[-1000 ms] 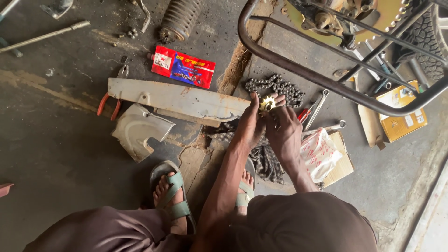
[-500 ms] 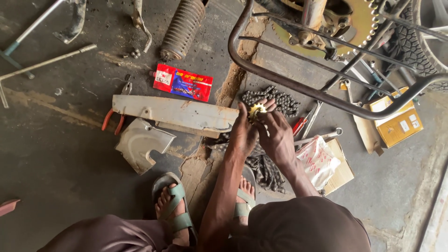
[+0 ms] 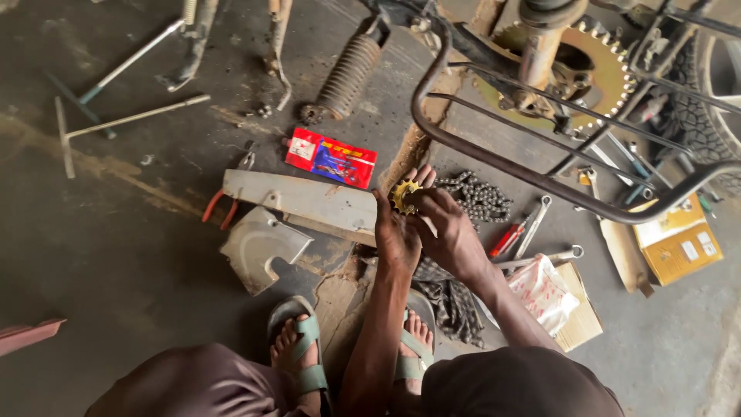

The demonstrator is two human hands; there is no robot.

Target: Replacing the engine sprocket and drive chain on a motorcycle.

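Item held: small yellowish sprocket (image 3: 404, 195), toothed, pinched between both your hands above the floor, just in front of the grey metal cover (image 3: 301, 202).

Your left hand (image 3: 396, 235): fingers closed on the sprocket's near side, forearm running straight back toward your knees.

Your right hand (image 3: 450, 232): fingers curled over the sprocket from the right, fingertips (image 3: 423, 177) extending past its top edge; clamped on the same part.

Immediately right of your hands: heap of dark drive chain (image 3: 480, 197) on the floor, touching nothing you hold.

Beyond the chain: red-handled screwdriver (image 3: 507, 239) and two open-ended spanners (image 3: 534, 224), lying close together.

Near your right forearm: clear plastic bag with red print (image 3: 540, 292) resting on a cardboard box (image 3: 580, 313).

Under your arms: dark patterned rag (image 3: 450, 297).

Left of the cover: curved grey guard plate (image 3: 258, 245); red-handled pliers (image 3: 220, 205) just beside it.

Farther out: red sachet (image 3: 330, 158), coil shock absorber (image 3: 343, 73), long T-handle wrench (image 3: 123, 120), yellow carton (image 3: 679, 239).

Overhead right: dark tubular frame (image 3: 494, 158) and large rear sprocket (image 3: 610, 73).

Your feet: green sandals (image 3: 309, 351).
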